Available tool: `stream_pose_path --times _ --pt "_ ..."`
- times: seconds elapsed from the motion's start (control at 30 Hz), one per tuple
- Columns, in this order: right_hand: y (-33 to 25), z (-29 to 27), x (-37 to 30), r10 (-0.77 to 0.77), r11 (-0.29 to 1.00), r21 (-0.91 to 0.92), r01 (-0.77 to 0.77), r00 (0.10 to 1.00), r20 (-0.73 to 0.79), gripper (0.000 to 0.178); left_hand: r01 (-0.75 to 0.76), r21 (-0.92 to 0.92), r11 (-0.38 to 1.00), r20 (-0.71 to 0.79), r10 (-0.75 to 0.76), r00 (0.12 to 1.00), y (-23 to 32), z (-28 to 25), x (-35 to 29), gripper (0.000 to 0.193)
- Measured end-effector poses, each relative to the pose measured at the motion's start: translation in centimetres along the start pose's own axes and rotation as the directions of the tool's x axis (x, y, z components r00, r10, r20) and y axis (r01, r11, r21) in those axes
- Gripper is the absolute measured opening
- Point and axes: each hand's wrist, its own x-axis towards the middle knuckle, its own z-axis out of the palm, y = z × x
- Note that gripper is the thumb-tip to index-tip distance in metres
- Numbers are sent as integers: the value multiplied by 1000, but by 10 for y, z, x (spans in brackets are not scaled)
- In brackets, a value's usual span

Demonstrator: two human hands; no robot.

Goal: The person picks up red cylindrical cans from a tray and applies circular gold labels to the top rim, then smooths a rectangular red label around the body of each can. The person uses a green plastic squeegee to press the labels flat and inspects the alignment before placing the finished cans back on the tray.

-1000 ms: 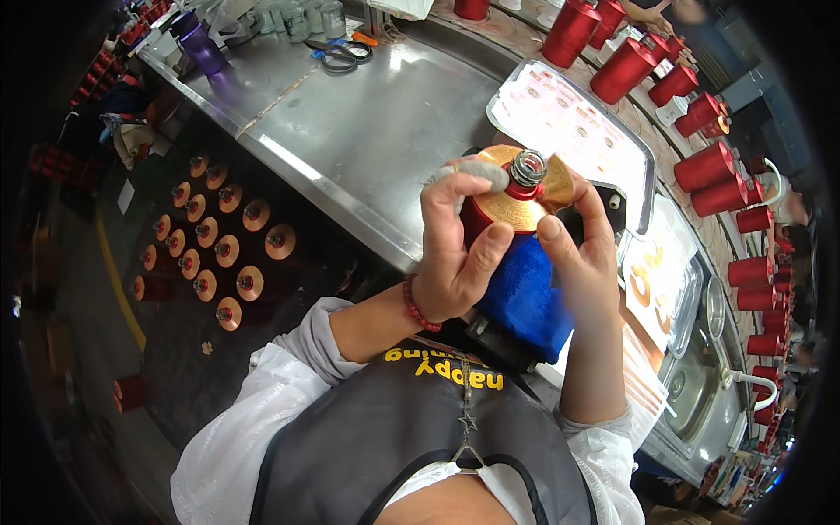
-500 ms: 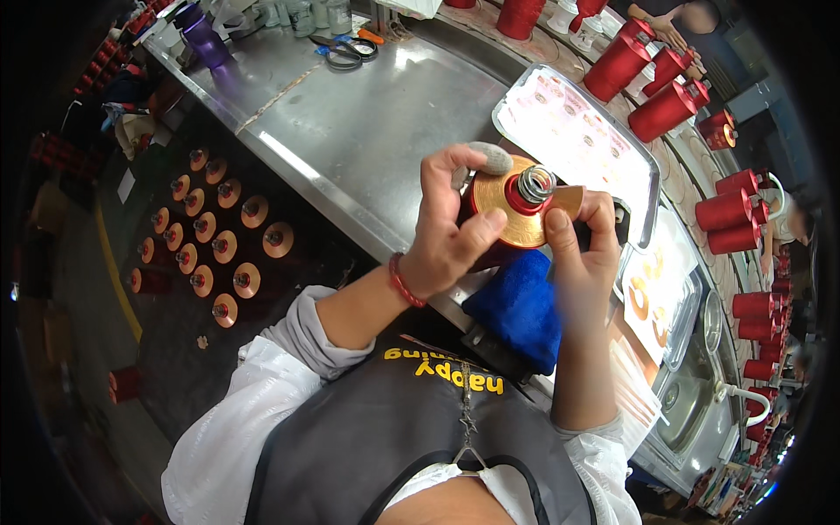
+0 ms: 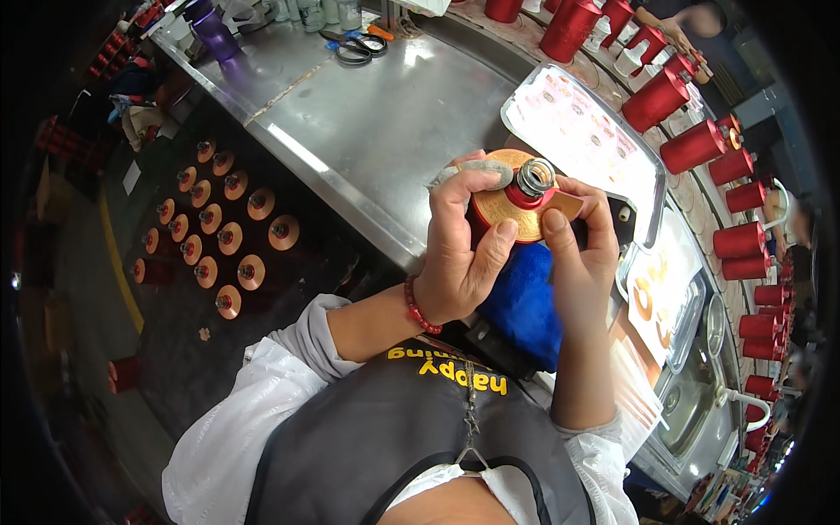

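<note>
A red bottle with a clear threaded glass neck (image 3: 535, 177) is held in front of me, its mouth facing up toward my view. Around its shoulder lies a gold ring-shaped label (image 3: 500, 210). My left hand (image 3: 462, 249) is closed around the bottle's left side, thumb on the label and a grey-covered finger over its far edge. Between the thumb and fingers of my right hand (image 3: 588, 245) is a small flat tan piece (image 3: 564, 206), touching the label's right side. The bottle's body is mostly hidden under the label and hands.
Below the bottle sits a blue cloth bundle (image 3: 523, 302). A tray with printed sheets (image 3: 582, 122) lies beyond, on the metal table (image 3: 376, 114) with scissors (image 3: 354, 52). Several gold-shouldered bottles (image 3: 229, 238) stand at lower left. Red bottles (image 3: 658, 98) line a track at right; another person's hand (image 3: 678, 35) is there.
My left hand has shifted its grip on the bottle, its wrist now lower and further right. The tan piece stays at the label's right side. Red bottles along the track have moved.
</note>
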Motion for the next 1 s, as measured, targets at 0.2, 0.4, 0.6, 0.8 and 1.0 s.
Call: stream_pose_path --times 0.2,0.4,0.6,0.8,1.0 --pt "0 -4 0 -5 999 -38 5 1000 -9 22 -19 -23 1000 -26 18 999 1 5 1 49" --pt "-6 -3 1 71 997 2 -71 997 -7 17 -10 -28 1000 -23 10 1000 0 2 1 49" --pt "-2 0 2 98 972 209 -105 994 45 16 1 -40 999 -22 -2 1000 2 3 1 51" --pt "-9 -3 3 151 953 247 -177 981 120 22 159 -205 966 -79 -178 981 7 8 -4 51" --pt "-4 -2 6 3 951 308 -38 993 114 30 265 -201 943 -67 -283 957 12 7 0 56"
